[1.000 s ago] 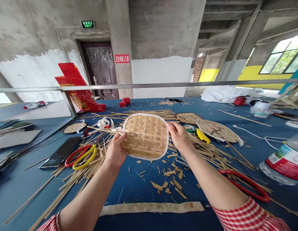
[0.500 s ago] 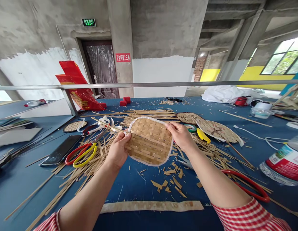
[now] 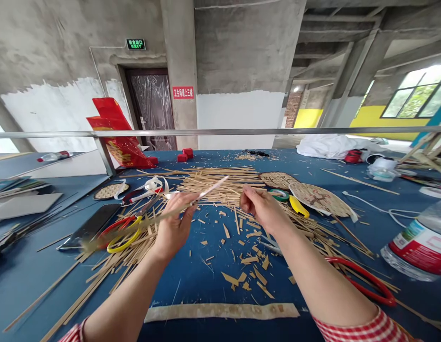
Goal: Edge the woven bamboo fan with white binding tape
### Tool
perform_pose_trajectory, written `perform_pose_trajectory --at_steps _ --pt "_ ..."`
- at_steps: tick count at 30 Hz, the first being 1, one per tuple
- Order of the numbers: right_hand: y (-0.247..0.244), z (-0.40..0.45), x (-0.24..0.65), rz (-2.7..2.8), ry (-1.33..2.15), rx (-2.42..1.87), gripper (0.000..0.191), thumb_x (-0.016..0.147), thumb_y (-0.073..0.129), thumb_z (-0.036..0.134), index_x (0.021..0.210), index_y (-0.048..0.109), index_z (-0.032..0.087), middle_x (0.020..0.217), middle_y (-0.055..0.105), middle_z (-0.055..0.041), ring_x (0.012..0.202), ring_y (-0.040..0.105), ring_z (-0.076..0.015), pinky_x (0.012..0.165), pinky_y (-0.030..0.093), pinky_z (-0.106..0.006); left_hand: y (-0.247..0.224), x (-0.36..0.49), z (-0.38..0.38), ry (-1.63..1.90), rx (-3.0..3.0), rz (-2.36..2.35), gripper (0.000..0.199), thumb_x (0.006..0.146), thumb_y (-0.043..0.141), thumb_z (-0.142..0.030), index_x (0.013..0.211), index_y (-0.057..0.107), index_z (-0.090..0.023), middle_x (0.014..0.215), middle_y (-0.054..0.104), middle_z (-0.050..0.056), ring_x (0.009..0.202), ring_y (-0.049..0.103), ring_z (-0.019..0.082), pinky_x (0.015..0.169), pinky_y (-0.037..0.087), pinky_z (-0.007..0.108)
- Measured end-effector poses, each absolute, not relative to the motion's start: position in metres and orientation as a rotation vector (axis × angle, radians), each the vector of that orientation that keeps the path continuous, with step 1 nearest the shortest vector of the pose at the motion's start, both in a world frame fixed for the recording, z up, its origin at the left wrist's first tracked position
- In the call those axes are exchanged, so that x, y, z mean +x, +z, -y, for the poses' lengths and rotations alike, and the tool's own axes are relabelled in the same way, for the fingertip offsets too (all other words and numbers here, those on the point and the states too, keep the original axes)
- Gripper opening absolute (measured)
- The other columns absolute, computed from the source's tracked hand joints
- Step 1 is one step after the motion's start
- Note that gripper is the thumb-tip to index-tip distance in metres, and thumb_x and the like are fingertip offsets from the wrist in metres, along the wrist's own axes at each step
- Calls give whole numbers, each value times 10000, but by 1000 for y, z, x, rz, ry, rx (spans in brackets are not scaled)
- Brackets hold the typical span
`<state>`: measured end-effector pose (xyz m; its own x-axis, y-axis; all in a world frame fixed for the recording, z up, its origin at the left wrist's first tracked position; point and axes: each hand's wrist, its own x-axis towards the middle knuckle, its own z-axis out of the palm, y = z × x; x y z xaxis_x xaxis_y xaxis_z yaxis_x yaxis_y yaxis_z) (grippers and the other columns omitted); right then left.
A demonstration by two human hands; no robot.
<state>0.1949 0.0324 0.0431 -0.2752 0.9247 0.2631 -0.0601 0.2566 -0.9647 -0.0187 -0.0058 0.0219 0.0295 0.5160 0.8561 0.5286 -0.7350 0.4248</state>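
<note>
My left hand (image 3: 173, 229) is closed round the handle end of a small woven bamboo fan (image 3: 213, 187). The fan is seen nearly edge-on, its white-bound rim pointing up and to the right. A blurred length of the handle (image 3: 124, 231) runs down to the left over the scissors. To the right, my right hand (image 3: 261, 207) is apart from the fan with its fingers curled together. Whether a thin strip is pinched in them, I cannot make out. Beneath both hands lie a pile of bamboo strips (image 3: 220, 183) and small offcuts (image 3: 250, 260).
Yellow-and-red-handled scissors (image 3: 126, 242) and a black phone (image 3: 90, 225) lie left. Red-handled scissors (image 3: 370, 278) and a large bottle (image 3: 421, 247) are at right. Finished-looking fans (image 3: 322, 198) and green tape (image 3: 278, 194) lie beyond my right hand. A pale strip (image 3: 222, 311) lies in front.
The fan has turned from facing me to nearly edge-on in my left hand. My right hand has let go of its rim and curled its fingers.
</note>
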Motion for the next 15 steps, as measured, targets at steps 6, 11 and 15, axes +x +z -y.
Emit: perform_pose_trajectory --at_steps 6,11,15 --pt "43 -21 181 1464 1514 -755 386 726 516 475 512 510 155 442 401 58 420 348 -57 434 227 -210 24 -13 9 -1265 -2318 888 324 767 463 -69 1049 547 -203 1003 595 61 971 493 179 869 393 342" --pt "34 -28 177 1317 1559 -847 304 665 614 392 502 538 147 439 453 53 417 377 -52 428 246 -203 20 -11 7 -1124 -2312 843 354 759 481 -75 1077 537 -218 1025 599 50 1018 466 196 908 363 381" --pt "31 -30 174 1293 1464 -839 217 649 635 335 532 587 158 493 537 30 480 460 -73 497 343 -221 19 -9 6 -1108 -2254 876 380 758 491 -87 1092 518 -265 1083 577 34 1091 415 213 941 315 426"
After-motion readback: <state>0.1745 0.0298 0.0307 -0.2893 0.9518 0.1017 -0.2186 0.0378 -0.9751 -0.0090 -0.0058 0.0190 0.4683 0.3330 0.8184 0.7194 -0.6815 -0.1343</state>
